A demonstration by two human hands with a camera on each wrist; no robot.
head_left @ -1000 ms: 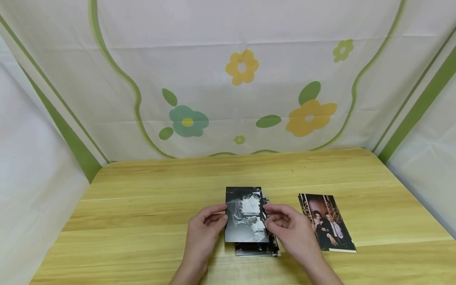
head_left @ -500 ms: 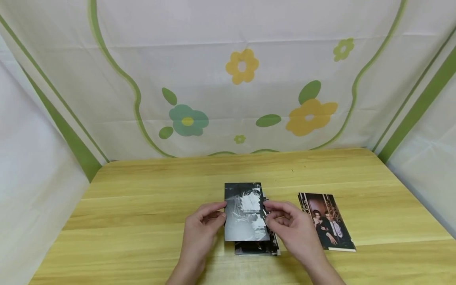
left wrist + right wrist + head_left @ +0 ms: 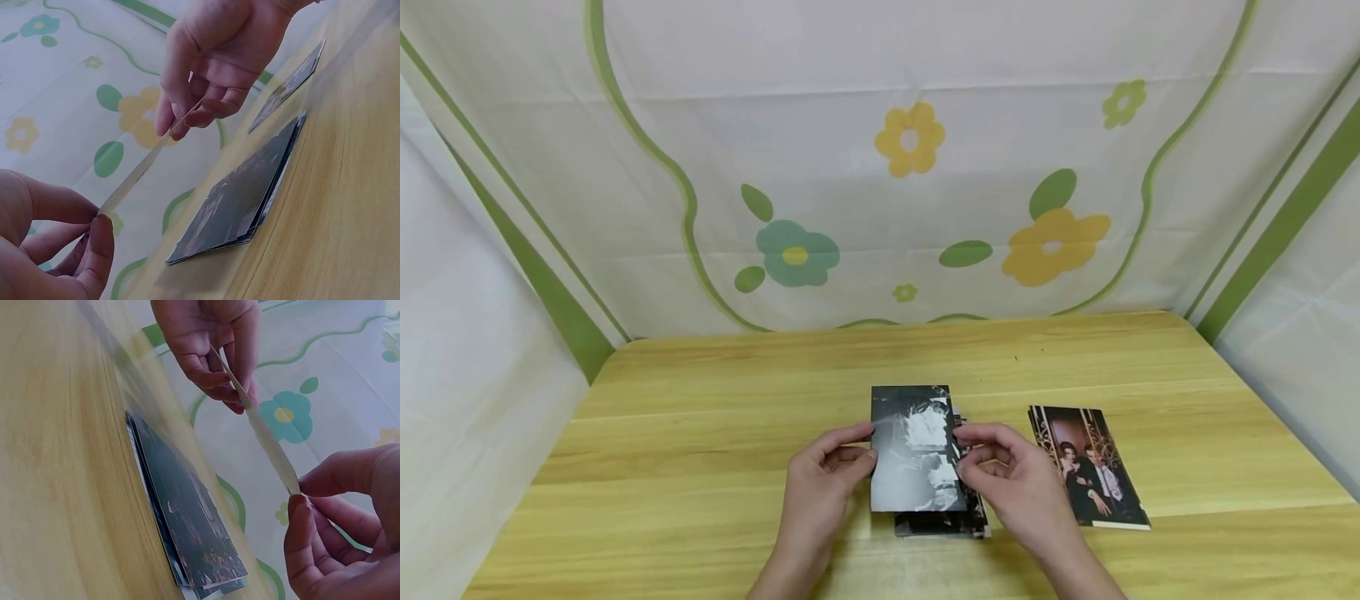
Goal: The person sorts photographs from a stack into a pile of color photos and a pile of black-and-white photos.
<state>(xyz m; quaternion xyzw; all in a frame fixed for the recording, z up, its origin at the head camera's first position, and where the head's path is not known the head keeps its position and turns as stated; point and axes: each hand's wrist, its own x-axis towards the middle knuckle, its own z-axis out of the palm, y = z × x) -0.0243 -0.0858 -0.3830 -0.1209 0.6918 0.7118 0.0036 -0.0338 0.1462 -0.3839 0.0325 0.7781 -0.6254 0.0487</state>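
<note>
A black-and-white photo card (image 3: 917, 454) is held up between both hands, above a stack of photo cards (image 3: 940, 523) on the table. My left hand (image 3: 827, 475) pinches its left edge between thumb and fingers. At the opposite edge my right hand (image 3: 1011, 471) pinches it the same way. Both wrist views show the raised photo card (image 3: 134, 178) almost edge-on, with a gap over the stack (image 3: 181, 506) below. The stack's cards are slightly fanned, and the raised card covers most of them in the head view.
To the right lies a second pile of photo cards (image 3: 1093, 471), its top one showing two seated people in dark clothes. The wooden table (image 3: 700, 433) ends at a white cloth backdrop (image 3: 850, 167) with green and yellow flowers, and cloth also hangs at both sides.
The photo card has risen slightly and tilted, its far edge now a little higher in the head view. Both hands keep their pinch; the two piles stay put.
</note>
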